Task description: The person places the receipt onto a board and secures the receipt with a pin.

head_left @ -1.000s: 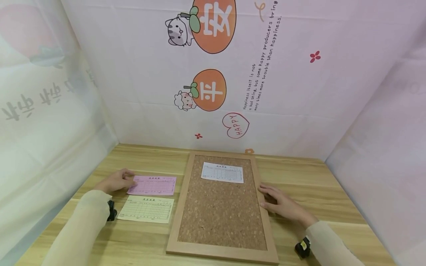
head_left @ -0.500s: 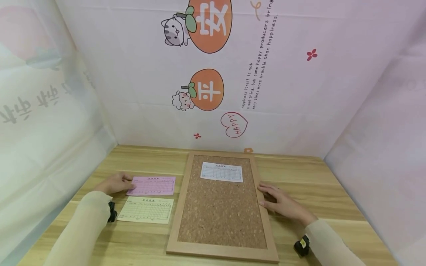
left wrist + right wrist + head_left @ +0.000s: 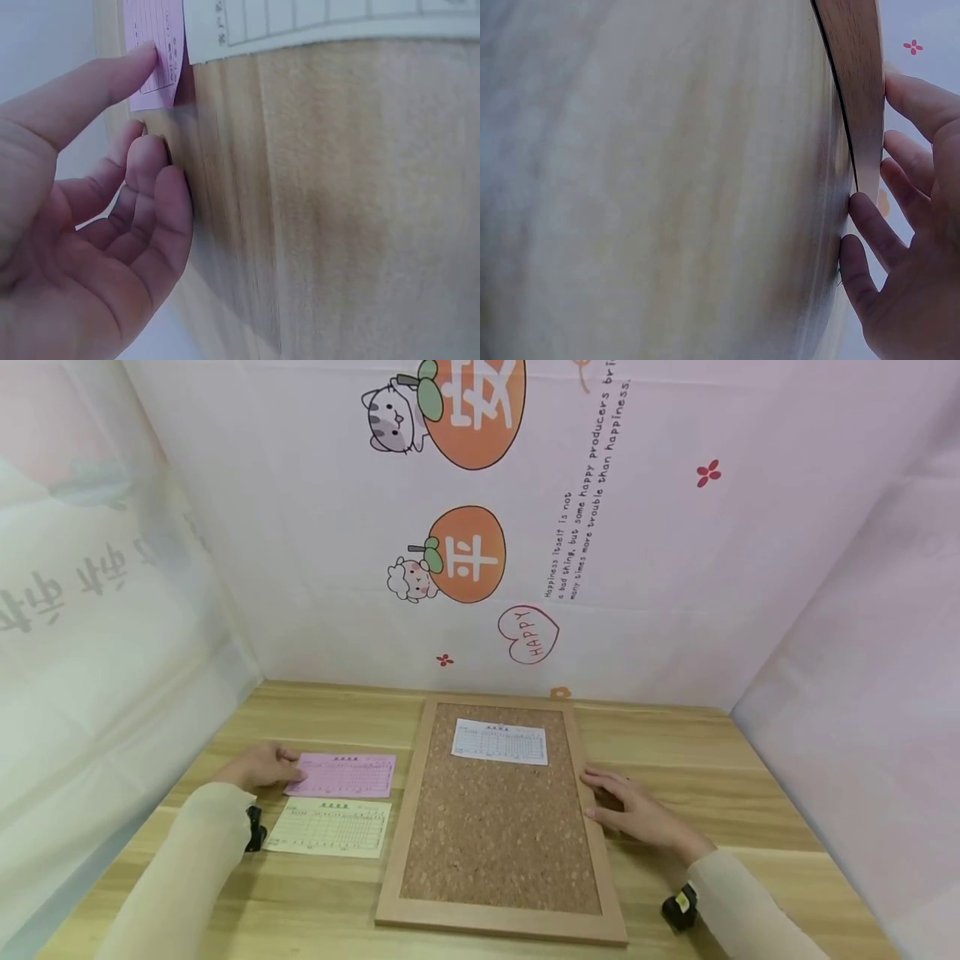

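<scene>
My left hand [image 3: 262,766] lies at the left edge of a pink printed form slip [image 3: 345,776]. In the left wrist view its thumb [image 3: 139,66] presses on the pink slip, while the other fingers bend loosely beyond the slip's edge, by the table. Just below the pink slip lies a pale yellow slip [image 3: 332,828]. A wood-framed cork board [image 3: 504,835] lies flat in the middle, bearing a white slip [image 3: 501,742] near its far end. My right hand [image 3: 637,812] touches the board's right frame with spread fingers, also seen along the frame [image 3: 859,82] in the right wrist view.
Everything lies on a wood-grain table [image 3: 720,785]. White printed cloth [image 3: 645,635] rises at the back, with more cloth at the left and right sides. A dark wrist device [image 3: 255,829] sits at the left cuff, another wrist device [image 3: 681,907] at the right cuff.
The head view shifts slightly. Both hands, the slips and the cork board keep their places.
</scene>
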Demonstrator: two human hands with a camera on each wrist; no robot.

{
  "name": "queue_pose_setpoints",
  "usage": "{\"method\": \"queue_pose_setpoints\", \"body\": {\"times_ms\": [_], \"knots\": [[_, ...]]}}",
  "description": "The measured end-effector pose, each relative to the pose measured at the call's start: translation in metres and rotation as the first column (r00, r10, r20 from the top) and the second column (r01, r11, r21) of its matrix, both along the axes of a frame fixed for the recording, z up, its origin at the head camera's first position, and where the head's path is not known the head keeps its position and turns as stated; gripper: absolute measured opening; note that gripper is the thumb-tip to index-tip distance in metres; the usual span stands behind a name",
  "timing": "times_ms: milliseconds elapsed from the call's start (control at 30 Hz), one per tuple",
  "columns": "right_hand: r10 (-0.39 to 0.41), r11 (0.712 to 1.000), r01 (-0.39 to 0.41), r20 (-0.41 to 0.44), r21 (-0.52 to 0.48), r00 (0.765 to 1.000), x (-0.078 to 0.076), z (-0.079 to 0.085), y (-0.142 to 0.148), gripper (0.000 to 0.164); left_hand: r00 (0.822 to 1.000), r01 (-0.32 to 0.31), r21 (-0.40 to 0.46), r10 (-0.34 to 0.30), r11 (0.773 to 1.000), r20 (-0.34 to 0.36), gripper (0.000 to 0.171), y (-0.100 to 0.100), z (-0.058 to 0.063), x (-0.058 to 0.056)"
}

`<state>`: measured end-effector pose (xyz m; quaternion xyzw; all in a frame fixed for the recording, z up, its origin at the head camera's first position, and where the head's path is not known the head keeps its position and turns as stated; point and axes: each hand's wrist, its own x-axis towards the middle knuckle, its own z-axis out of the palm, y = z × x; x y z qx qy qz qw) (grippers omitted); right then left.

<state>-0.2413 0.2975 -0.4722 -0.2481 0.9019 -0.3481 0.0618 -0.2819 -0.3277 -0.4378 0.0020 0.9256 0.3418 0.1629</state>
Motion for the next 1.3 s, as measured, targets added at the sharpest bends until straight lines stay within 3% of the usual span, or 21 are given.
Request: {"method": "queue_pose_setpoints", "body": {"times_ms": [267, 733, 1067, 1300], "knots": [[0.012, 1.0, -0.012, -0.013, -0.006, 1.0, 0.0, 0.004, -0.001, 0.064, 1.0, -0.026, -0.053, 0.025, 0.998, -0.014, 0.059, 0.003, 0.004, 0.001], [0.001, 1.0, -0.001, 0.017, -0.016, 1.0, 0.0, 0.005, 0.0, 0.065, 0.998, -0.067, 0.035, 0.067, 0.997, -0.003, 0.055, 0.003, 0.002, -0.001], [0.005, 1.0, -0.005, 0.024, -0.02, 1.0, 0.002, 0.007, -0.001, 0.064, 0.999, -0.05, 0.054, 0.051, 0.997, -0.014, 0.066, 0.001, -0.001, 0.0], [0.006, 1.0, -0.006, 0.017, -0.009, 1.0, 0.002, 0.004, -0.001, 0.064, 0.999, -0.035, 0.079, 0.037, 0.996, -0.015, 0.054, -0.001, -0.005, -0.001]]}}
